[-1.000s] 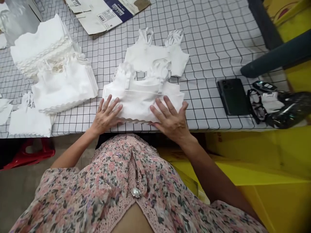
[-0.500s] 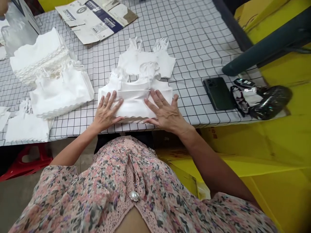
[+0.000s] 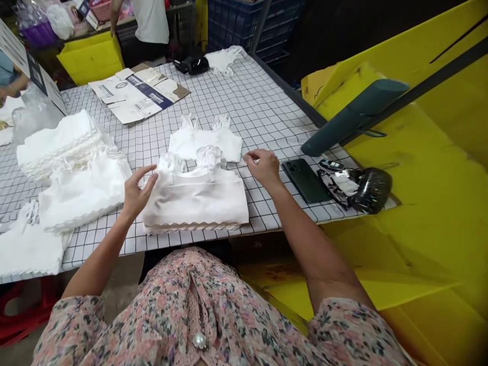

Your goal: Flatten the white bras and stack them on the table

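Observation:
A stack of white camisole tops (image 3: 196, 201) with scalloped hems lies at the table's near edge, its gathered straps pointing away from me. Just beyond it, another white camisole (image 3: 206, 143) is spread flat. My left hand (image 3: 139, 192) hovers at the stack's left side, thumb and fingers apart, holding nothing. Beside the right edge of the farther camisole is my right hand (image 3: 266, 166), its fingers curled and thumb and index tips close together. I see nothing in that hand; whether it touches the fabric I cannot tell.
More white garment piles (image 3: 86, 183) lie to the left. A flattened carton (image 3: 133, 94) is farther back. To the right are a phone (image 3: 306, 180), glasses (image 3: 333, 188), a black plastic bundle (image 3: 372, 189) and a dark green post (image 3: 354, 117). Another person (image 3: 150, 23) stands beyond the table.
Both hands have lifted off the top camisole of the stack, where they lay flat. The left has moved to its left side, the right outward and farther away. My view has tilted up.

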Tool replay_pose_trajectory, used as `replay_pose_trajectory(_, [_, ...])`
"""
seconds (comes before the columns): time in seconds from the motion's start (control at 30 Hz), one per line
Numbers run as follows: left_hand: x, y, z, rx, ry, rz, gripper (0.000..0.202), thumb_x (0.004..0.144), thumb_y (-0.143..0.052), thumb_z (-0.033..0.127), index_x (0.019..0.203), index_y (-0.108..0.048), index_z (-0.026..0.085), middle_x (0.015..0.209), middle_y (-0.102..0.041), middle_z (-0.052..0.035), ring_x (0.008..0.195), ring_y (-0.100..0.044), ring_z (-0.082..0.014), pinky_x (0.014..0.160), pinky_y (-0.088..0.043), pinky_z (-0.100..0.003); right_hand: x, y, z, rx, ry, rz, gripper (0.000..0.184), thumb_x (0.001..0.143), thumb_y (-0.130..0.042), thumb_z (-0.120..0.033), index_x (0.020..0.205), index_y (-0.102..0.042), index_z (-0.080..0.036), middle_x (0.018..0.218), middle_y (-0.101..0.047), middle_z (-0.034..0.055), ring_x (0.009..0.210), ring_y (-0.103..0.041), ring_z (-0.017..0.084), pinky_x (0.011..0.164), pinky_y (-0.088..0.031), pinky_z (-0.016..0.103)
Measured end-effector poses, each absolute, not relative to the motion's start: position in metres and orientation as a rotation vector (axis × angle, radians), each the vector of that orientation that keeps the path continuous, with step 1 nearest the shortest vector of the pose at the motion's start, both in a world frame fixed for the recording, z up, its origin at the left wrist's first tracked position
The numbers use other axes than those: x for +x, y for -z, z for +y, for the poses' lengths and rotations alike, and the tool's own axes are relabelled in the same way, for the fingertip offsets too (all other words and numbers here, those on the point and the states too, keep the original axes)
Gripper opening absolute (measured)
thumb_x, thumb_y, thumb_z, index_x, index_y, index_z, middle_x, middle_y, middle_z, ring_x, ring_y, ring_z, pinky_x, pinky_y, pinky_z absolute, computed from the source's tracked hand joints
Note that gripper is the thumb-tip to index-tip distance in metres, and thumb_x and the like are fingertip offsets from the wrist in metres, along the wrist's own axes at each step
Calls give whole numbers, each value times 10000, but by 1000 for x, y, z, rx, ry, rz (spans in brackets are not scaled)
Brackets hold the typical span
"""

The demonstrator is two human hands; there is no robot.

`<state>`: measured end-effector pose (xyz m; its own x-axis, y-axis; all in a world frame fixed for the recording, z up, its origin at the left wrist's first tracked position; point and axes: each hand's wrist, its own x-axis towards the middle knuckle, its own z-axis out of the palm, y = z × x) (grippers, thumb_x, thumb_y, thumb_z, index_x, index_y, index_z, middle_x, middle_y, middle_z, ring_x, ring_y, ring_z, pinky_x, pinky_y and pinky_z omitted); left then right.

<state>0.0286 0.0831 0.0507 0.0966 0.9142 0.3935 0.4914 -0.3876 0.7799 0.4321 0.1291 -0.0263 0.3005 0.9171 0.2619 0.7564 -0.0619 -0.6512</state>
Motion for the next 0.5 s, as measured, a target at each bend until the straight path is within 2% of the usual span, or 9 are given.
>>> replay_pose_trajectory(0.07, [36, -48, 89, 1872, -1221, 1339, 338, 997, -761, 494, 1186, -830, 223, 1268, -835, -121, 1255, -772, -273, 1188, -571, -480, 432, 31, 155, -1978, -324, -1474, 213, 939, -660, -399, 937, -722, -196, 1075, -788, 189, 1203, -634, 412, 1135, -432, 718])
replay_pose_trajectory(0.13, [42, -48, 102, 1814, -1226, 1316, 314, 965, -787, 464, 1142, -843, 210, 1221, -846, -125, 1216, -787, -278, 1170, -585, -477, 429, 34, 179, -2068, -352, -1493, 300, 946, -699, -454, 1045, -712, -172, 1182, -762, 211, 1298, -563, 440, 1155, -346, 794])
replay_pose_trajectory(0.2, [48, -53, 127, 1730, -1246, 1317, 316, 922, -810, 439, 1114, -848, 191, 1183, -853, -126, 1171, -798, -277, 1138, -605, -460, 425, 37, 200, -2155, -356, -1500, 375, 943, -721, -471, 1136, -687, -151, 1319, -707, 242, 1364, -494, 455, 1161, -289, 818])
replay_pose_trajectory(0.27, [54, -59, 163, 1648, -1224, 1337, 319, 869, -833, 395, 1092, -844, 168, 1159, -853, -126, 1135, -799, -271, 1100, -617, -436, 423, 41, 218, -2231, -374, -1471, 352, 939, -720, -437, 1144, -659, -158, 1374, -669, 248, 1387, -452, 448, 1166, -278, 798])
replay_pose_trajectory(0.4, [66, -60, 240, 1556, -954, 1508, 230, 770, -846, 239, 977, -815, 141, 1056, -843, -113, 1045, -780, -251, 1000, -619, -389, 422, 50, 238, -2204, -408, -1413, 116, 919, -656, -294, 957, -568, -228, 1173, -715, 153, 1293, -481, 388, 1192, -241, 781])
replay_pose_trajectory(0.5, [76, -47, 281, 1566, -666, 1715, 162, 734, -859, 175, 871, -774, 164, 969, -813, -82, 959, -757, -236, 895, -604, -356, 428, 56, 237, -2126, -383, -1398, 149, 913, -602, -238, 836, -475, -247, 1013, -702, 112, 1223, -503, 364, 1215, -183, 807])
